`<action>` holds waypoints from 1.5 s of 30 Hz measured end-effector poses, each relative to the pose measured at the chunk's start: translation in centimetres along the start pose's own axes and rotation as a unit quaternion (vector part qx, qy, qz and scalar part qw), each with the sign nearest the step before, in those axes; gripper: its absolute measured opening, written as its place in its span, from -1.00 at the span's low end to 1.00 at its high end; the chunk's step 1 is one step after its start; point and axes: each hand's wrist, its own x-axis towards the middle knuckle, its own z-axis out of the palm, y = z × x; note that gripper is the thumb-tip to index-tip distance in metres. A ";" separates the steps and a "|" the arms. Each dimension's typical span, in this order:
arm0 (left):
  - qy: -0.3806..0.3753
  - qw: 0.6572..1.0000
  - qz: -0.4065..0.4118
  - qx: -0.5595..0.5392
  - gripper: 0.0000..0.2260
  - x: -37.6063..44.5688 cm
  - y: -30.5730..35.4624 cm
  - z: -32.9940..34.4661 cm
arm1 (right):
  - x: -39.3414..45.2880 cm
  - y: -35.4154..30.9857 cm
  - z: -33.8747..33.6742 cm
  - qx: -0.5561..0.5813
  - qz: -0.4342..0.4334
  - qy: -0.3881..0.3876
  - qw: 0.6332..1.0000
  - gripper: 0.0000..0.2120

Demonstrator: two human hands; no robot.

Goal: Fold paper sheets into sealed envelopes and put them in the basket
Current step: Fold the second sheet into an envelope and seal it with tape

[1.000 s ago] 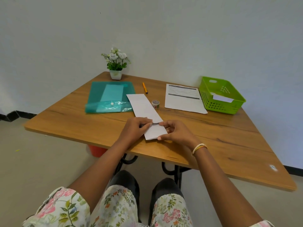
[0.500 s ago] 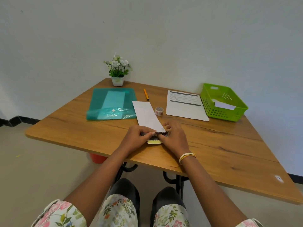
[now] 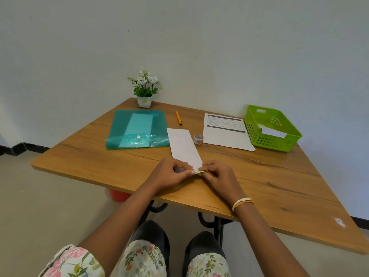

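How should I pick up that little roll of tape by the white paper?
Probably pinch the tape roll across its round outer sides, coming from above. It seems to lie flat with its hole upward, close between the folded paper strip and the printed sheet.

Folded paper [image 3: 185,148] — near end hidden under both hands; printed sheet [image 3: 225,131] unreadable.

1. Your long white folded paper strip [image 3: 184,145] lay flat on the table, its near end under your fingers.
2. Your green basket [image 3: 274,145] held a white envelope [image 3: 272,131].
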 end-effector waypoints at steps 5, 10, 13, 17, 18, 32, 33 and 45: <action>0.009 0.995 0.031 0.094 -0.62 0.1 0.1 0.1 | -0.3 0.3 -0.5 -0.021 0.004 -0.006 1.000 -0.80; 0.028 0.992 0.048 0.110 -0.77 0.3 0.3 0.1 | -0.4 0.1 -0.2 -0.026 0.009 0.002 1.000 -0.78; 0.019 0.993 0.049 0.110 -0.83 0.2 0.3 0.1 | -0.3 -0.3 0.1 -0.038 0.007 0.009 0.999 -0.79; 0.014 0.989 0.060 0.134 -0.76 0.0 0.2 0.2 | -0.4 -0.8 0.0 -0.051 -0.003 0.020 0.998 -0.78; 0.014 0.988 0.070 0.138 -0.75 -0.1 0.2 0.2 | -0.5 -0.9 0.0 -0.053 -0.004 0.025 0.998 -0.78; -0.078 0.937 0.142 0.309 -0.60 -3.1 -0.5 0.1 | -3.9 -3.6 1.9 -0.141 -0.019 0.005 0.990 -0.67; -0.081 0.932 0.148 0.320 -0.57 -3.5 -0.7 -0.1 | -4.1 -3.5 1.8 -0.148 -0.015 -0.004 0.989 -0.65; -0.059 0.929 0.110 0.348 -0.54 -4.8 -1.2 -0.9 | -4.8 -3.1 0.6 -0.183 0.052 0.009 0.982 -0.64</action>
